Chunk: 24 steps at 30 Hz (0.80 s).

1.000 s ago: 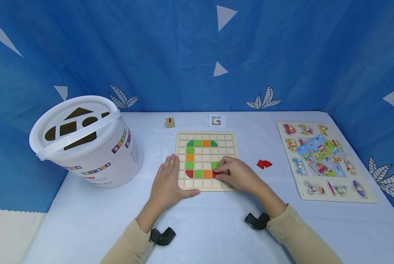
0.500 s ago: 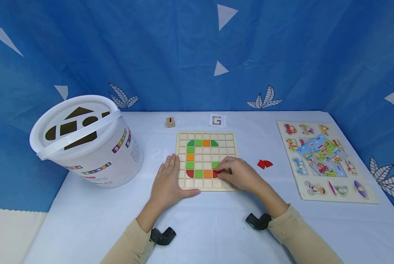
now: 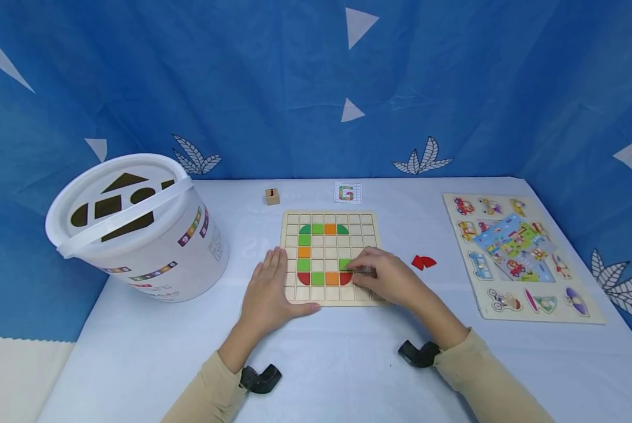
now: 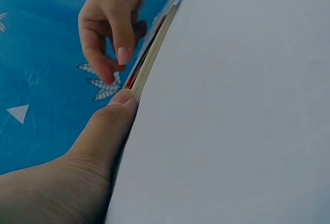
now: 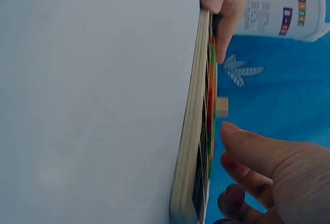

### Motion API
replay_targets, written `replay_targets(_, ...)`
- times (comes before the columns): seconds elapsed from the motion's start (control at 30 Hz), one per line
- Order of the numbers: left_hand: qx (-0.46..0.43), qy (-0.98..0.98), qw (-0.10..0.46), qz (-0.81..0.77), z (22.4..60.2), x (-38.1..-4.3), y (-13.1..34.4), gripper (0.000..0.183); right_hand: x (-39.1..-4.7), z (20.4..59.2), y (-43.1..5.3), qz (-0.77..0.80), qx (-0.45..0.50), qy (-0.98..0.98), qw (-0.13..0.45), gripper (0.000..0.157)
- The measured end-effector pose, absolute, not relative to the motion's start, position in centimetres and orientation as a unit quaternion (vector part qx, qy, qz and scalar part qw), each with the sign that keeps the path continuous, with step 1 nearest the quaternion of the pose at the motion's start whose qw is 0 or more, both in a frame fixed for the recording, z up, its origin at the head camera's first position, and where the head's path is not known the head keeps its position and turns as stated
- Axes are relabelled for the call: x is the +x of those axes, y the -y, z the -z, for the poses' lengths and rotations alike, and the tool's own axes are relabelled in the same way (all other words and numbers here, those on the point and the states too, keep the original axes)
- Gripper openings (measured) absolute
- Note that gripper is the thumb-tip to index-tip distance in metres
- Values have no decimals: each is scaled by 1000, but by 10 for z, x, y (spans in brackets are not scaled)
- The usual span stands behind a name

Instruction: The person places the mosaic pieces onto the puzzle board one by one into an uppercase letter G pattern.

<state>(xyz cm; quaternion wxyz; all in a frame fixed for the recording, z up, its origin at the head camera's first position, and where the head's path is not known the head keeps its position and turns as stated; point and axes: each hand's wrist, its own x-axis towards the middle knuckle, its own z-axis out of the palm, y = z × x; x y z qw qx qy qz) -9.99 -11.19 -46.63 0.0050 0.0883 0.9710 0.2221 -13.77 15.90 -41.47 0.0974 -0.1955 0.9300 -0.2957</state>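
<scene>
A wooden grid board [image 3: 331, 252] lies on the table with green, orange and red tiles set in its cells, forming a shape open at the right. My left hand [image 3: 267, 294] rests at the board's left side, fingers straight, thumb [image 4: 109, 126] along the near edge. Over the board's right part is my right hand [image 3: 390, 276], fingertips just beside the red corner tile [image 3: 345, 278] and a light green square tile [image 3: 344, 264]. In the right wrist view, thumb and fingers [image 5: 252, 149] stand apart with nothing between them.
Two red tiles [image 3: 424, 262] lie right of the board. Behind it are a pattern card [image 3: 348, 192] and a small wooden cube [image 3: 272, 197]. A white bucket [image 3: 157, 252] stands left. At right lies a picture puzzle board [image 3: 506, 305] with colourful cards [image 3: 517, 247] on top.
My right fingers have come off the red corner tile, which now shows in its cell, and drawn slightly right. My left hand has stayed in place.
</scene>
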Motion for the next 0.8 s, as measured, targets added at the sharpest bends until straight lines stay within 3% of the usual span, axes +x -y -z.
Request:
replay_targets(0.5,90,-971,1,-220,468,-100,112,137,-141,409,-245,191,-60,-978,58,42)
replay_targets(0.8,91,-971,1,-222,467,-100,112,137,-143,411,-257,182,-43,-981,55,36)
